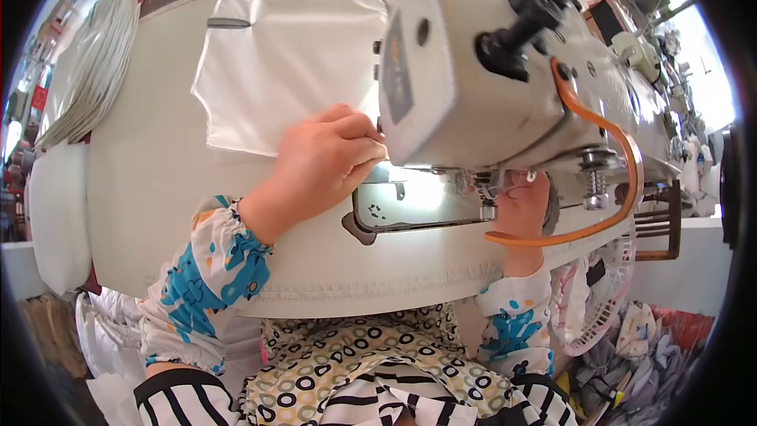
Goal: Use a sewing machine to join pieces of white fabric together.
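My left hand [327,154] lies on the sewing table [150,181], just left of the sewing machine [489,71], with its knuckles up and its fingers [359,128] bunched together on the near corner of the white cloth [284,63]. The fingertips press that corner up against the left face of the machine head, and the very tips slip out of sight behind it, so I cannot tell exactly how much cloth they pinch. The rest of the cloth spreads flat away from the machine, toward the far left of the table.

My right hand [524,205] is under the machine's arm, close to the needle area (mostly hidden by the head that bulges toward me). I see only the back of the hand and the wrist; whether its fingers are apart or together, or holding anything, I cannot tell. An orange curved bar [611,150] loops in front of it, just right of the hand.

The metal plate [410,201] below the machine glares bright, and what lies on it is hard to make out. Far left of the machine, a stack of pale cloth pieces [91,71] bends with the picture's rim. My patterned sleeve covers [209,268] run off the lower edge.
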Demonstrator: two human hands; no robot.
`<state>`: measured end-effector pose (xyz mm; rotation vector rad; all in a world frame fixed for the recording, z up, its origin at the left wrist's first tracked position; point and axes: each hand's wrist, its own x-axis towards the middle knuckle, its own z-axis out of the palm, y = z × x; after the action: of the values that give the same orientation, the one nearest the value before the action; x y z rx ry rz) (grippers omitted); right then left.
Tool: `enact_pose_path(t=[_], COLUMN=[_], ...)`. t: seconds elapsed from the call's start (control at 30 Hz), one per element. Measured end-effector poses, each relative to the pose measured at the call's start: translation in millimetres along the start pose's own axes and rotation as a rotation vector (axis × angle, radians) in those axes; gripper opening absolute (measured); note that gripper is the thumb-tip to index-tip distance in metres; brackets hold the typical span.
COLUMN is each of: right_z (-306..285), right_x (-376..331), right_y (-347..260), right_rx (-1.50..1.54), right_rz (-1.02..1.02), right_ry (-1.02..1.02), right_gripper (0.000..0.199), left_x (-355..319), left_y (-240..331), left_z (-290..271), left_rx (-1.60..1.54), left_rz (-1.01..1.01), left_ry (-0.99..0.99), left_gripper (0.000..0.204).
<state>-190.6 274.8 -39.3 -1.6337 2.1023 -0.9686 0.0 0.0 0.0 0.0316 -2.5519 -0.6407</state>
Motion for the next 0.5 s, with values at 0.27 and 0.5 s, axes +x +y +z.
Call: enact_pose_path(t=[0.27,0.5], right_z=[10,83], right_x=[27,20], right_y=[-38,-118], right_rx=[-0.68,0.246], right_rz=[-0.073,0.09], right_ry=[0.438,0.518], right_gripper=[0.04,0.023], left_x=[0,-8], left_y=[-8,-13], left_z=[11,8], left_rx=[-0.071,-0.103], left_rz=[-0.005,0.016], left_ry=[-0.005,0.078], left_gripper=[0.004,0.004])
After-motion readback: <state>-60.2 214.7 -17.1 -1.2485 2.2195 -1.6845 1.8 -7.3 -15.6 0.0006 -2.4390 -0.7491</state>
